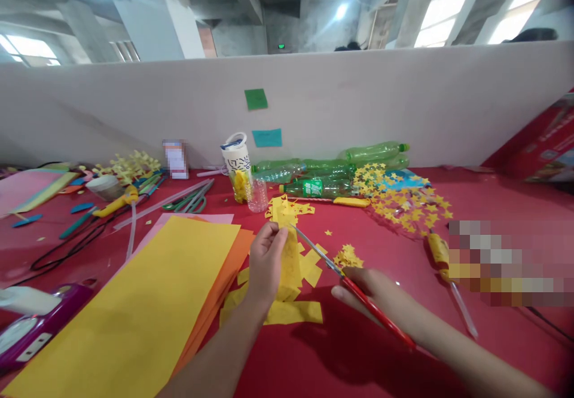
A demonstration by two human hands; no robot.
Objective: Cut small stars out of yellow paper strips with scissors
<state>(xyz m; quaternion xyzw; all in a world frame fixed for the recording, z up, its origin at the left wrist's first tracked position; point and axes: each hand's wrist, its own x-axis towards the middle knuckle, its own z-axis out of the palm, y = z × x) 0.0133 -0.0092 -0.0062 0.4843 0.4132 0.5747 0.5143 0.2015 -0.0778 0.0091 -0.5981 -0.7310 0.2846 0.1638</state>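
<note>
My left hand (268,260) is closed on a long strip of yellow paper (290,260), pinching its edge between thumb and fingers. In my right hand (372,290) is a pair of scissors (334,266) with red handles. Their tips point at the strip, close by my left thumb; whether the blades touch the paper I cannot tell. Under and around the strip lie yellow paper scraps (309,266) and a flat yellow piece (296,312). A small heap of yellow paper stars (348,257) sits just beyond the scissors.
Yellow sheets (147,302) over orange ones lie at left. Behind stand a white-lidded cup (235,165) and a clear plastic cup (257,196), beside green bottles (314,187). Star sprays (403,198) and a yellow glue gun (438,251) are at right; a purple power strip (45,320) is near left.
</note>
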